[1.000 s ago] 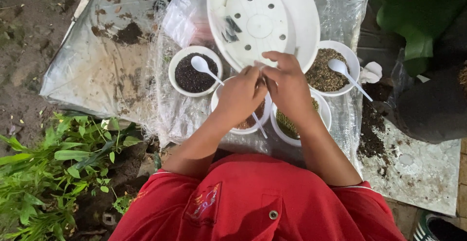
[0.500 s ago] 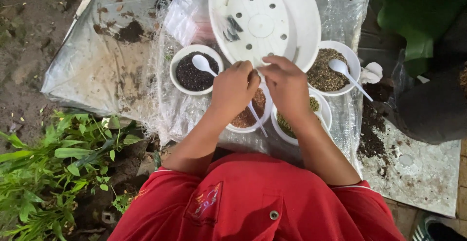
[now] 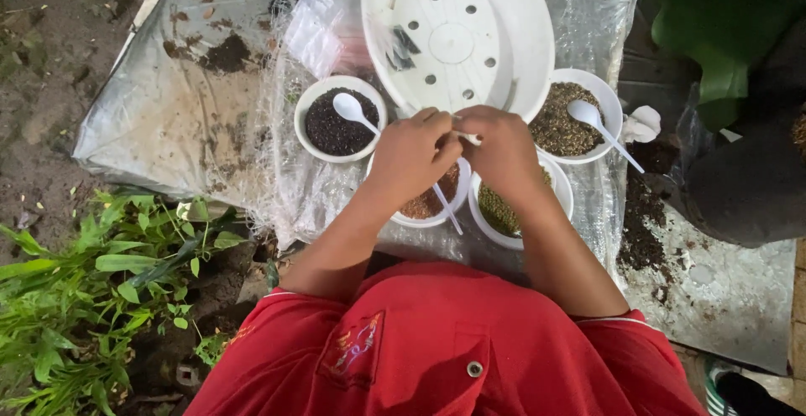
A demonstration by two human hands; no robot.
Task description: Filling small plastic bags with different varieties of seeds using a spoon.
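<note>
**potfan:** While both hands are bunched together like that, what's actually in them? The left hand [image 3: 411, 157] and right hand [image 3: 502, 149] meet fingertip to fingertip right at the near rim of the big white planter tray [image 3: 512, 21].

**dirtnap:** Looks like a small white bit [image 3: 472, 138] pinched between them, poking out just under the right hand's fingers. Both hands are curled tight around it, but it's too hidden to say what it is. The left one I honestly can't tell if it's gripping or just pressed against the other.

**potfan:** And the bowls?

**dirtnap:** Straight under the left hand sits a white bowl of reddish-brown grains [image 3: 428, 202] with a white spoon handle [image 3: 447, 206] sticking out toward the person. Under the right hand, touching that bowl, is one with greenish-yellow stuff [image 3: 502, 212]. Out past the left hand's outer side is a bowl of black granules [image 3: 332, 126] with a spoon [image 3: 353, 109] in it. Off the right hand's outer side, a bowl of grey-brown mix [image 3: 561, 122], also with a spoon [image 3: 598, 126]. All of it sits on clear plastic sheeting [image 3: 285, 189] on the ground.
</note>
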